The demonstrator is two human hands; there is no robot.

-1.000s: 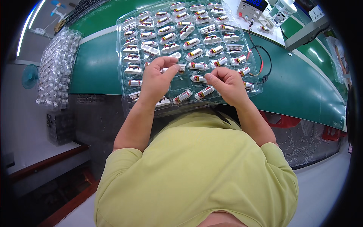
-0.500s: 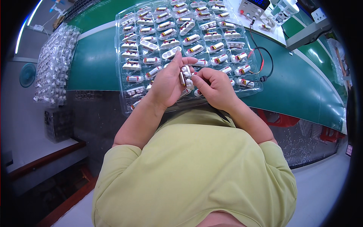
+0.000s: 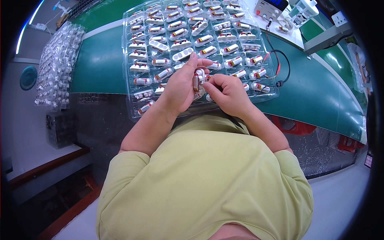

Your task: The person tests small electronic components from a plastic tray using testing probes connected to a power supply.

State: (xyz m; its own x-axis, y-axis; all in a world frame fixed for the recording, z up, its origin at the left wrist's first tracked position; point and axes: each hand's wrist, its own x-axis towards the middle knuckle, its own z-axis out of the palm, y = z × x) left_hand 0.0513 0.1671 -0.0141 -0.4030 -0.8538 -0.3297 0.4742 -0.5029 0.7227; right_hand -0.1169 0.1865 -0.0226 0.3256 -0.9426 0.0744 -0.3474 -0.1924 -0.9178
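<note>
My left hand [image 3: 182,86] is closed around a small white plastic unit [image 3: 201,75] with a silver cylindrical battery attached, holding it above the near part of a clear compartment tray [image 3: 131,105]. My right hand [image 3: 228,93] comes in from the right, its thumb and forefinger pinched at the unit's right side. Whatever lies between those fingertips is too small to make out. Similar white units with silver batteries and red wires [image 3: 258,73] fill the tray's compartments. Some of them lie turned over, such as the white one with round recesses [image 3: 183,54].
The tray rests on a green-topped table [image 3: 100,60]. Stacked filled trays [image 3: 60,64] stand at the left. At the back right is a power supply [image 3: 271,9] with black and red leads [image 3: 288,64]. A grey metal arm [image 3: 326,38] and a red stool [image 3: 294,126] are on the right.
The unit in my left hand has turned slightly, showing more of its battery side. Both hands stay almost in place, and the view has shifted a little.
</note>
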